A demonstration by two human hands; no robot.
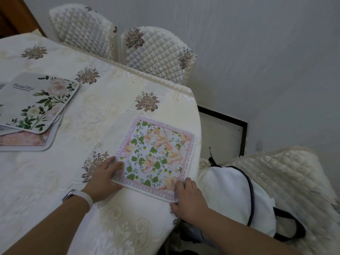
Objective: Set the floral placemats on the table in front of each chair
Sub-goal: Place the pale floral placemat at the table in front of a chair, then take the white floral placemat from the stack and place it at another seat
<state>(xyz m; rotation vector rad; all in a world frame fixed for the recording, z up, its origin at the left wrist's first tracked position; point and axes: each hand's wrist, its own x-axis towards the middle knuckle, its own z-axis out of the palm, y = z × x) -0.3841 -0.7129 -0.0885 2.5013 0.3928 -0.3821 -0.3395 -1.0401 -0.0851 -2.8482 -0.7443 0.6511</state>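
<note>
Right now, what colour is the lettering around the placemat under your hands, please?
Pinkish red on the white border of the placemat; the head view shows it.

A home dining area is showing itself: an embroidered cream tablecloth (pixel 103 115) is covering the desk (pixel 195 115), quilted rose-patterned covers (pixel 158 52) are dressing the chairs (pixel 81 28) pulled up around it, and a plain pale wall (pixel 257 52) is standing close behind.
</note>
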